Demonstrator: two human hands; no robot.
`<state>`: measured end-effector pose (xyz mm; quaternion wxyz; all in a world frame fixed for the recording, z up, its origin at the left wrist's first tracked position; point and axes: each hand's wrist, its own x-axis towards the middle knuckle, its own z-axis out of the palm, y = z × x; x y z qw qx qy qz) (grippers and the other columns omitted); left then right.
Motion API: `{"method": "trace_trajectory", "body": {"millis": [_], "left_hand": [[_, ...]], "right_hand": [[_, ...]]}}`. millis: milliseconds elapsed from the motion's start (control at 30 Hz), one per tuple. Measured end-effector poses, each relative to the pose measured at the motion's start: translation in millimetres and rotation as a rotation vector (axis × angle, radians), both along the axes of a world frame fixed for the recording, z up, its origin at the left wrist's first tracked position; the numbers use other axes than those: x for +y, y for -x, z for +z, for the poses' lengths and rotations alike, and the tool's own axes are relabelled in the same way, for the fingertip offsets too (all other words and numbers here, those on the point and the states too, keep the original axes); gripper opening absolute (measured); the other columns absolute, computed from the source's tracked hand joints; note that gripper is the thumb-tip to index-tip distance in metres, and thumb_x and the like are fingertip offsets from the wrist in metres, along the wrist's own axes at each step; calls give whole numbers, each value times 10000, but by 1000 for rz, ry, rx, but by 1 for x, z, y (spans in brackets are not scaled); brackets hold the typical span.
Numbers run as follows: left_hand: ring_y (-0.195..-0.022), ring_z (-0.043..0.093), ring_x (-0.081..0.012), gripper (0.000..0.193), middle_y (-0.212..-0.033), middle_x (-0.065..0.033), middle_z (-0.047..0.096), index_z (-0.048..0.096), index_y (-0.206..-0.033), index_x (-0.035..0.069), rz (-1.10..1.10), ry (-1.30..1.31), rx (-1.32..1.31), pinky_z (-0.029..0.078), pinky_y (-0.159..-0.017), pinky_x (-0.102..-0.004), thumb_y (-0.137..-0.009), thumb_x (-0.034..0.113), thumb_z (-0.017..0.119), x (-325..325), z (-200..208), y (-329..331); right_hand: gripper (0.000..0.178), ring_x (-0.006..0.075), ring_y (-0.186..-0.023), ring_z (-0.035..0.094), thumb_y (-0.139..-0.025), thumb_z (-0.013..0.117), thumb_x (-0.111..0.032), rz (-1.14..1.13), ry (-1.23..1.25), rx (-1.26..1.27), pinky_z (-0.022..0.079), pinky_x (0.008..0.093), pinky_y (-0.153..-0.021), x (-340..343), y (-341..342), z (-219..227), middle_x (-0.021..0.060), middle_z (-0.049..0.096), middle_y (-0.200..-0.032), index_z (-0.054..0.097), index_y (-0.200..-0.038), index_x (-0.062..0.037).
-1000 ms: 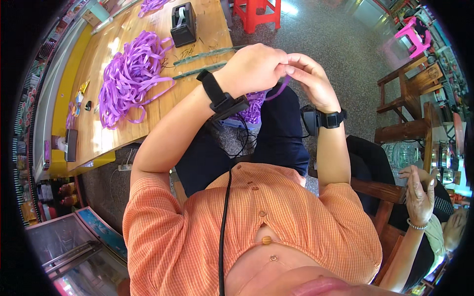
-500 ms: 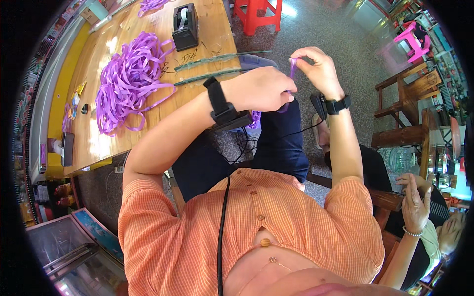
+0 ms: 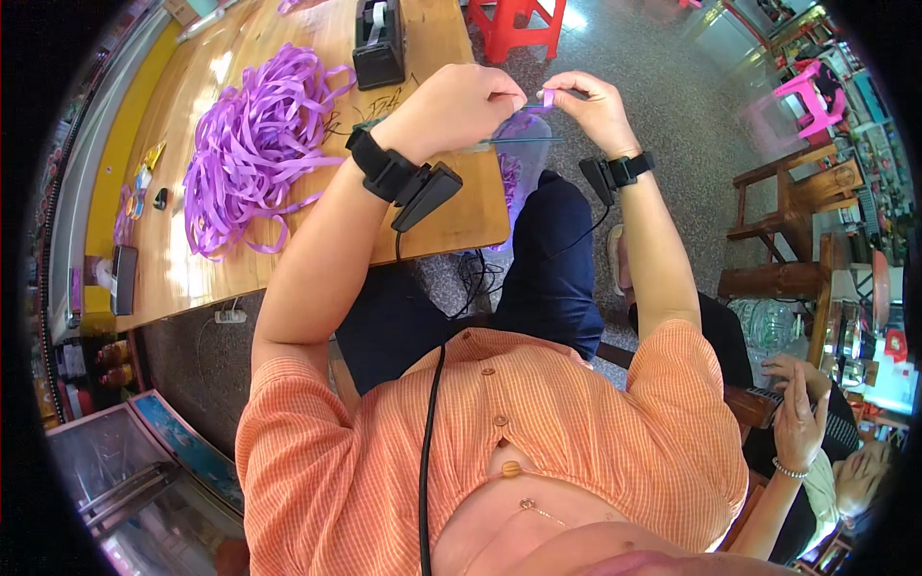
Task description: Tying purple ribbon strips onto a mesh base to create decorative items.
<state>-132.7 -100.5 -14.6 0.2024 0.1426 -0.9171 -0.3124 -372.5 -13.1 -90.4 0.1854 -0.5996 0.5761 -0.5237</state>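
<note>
My left hand is closed in a pinch above the right edge of the table. Its fingertips are at one end of a short purple ribbon, partly hidden by the fingers. My right hand pinches the ribbon's other end between thumb and forefinger. Right by the ribbon, thin dark rods stick out past the table edge. One of them passes just behind the ribbon, and I cannot tell whether they touch. On the table at the left lies a big tangled heap of purple ribbon.
A black tape dispenser stands on the wooden table. Below the table edge is a clear container with purple ribbon in it. A red stool stands beyond. Another person's hand is at the right.
Both hands have moved up and away from me, the left one also leftward. The ribbon now stretches sideways beside the rods instead of hanging down above my lap.
</note>
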Motion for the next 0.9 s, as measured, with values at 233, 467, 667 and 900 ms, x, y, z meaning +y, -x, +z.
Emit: {"method": "trace_trajectory", "body": {"millis": [233,467,667,900], "left_hand": [[-1137,583,-354,294,-1121,-165,680,650,-1201,65,-112,345,57,466,-970,-404,-945,175,556,-21,-37,10],[-1286,490,-376,385,-1239,-188,630,585,-1318,91,-52,386,-212,409,-1063,-442,-982,259,498,-16,-42,12],[-1240,526,-388,368,-1218,-223,628,623,-1281,96,-48,294,-212,424,-1044,-420,-980,276,511,-11,-32,12],[-1097,601,-381,347,-1179,-197,646,635,-1257,96,-96,341,-148,473,-964,-405,-983,275,520,-20,-40,16]], "right_hand": [[195,96,-910,633,-873,664,39,110,-51,-168,506,229,-820,-13,-23,-38,26,698,-999,674,-1066,19],[181,111,-840,642,-919,643,-44,205,-237,-444,527,264,-769,4,-46,-84,32,683,-947,686,-1086,10],[223,166,-739,702,-961,612,-146,43,-519,-603,588,291,-704,30,-66,-143,80,707,-878,674,-1082,30],[260,273,-638,694,-914,675,-195,-47,-829,-792,606,400,-609,71,-83,-201,165,701,-829,647,-981,54]]}}
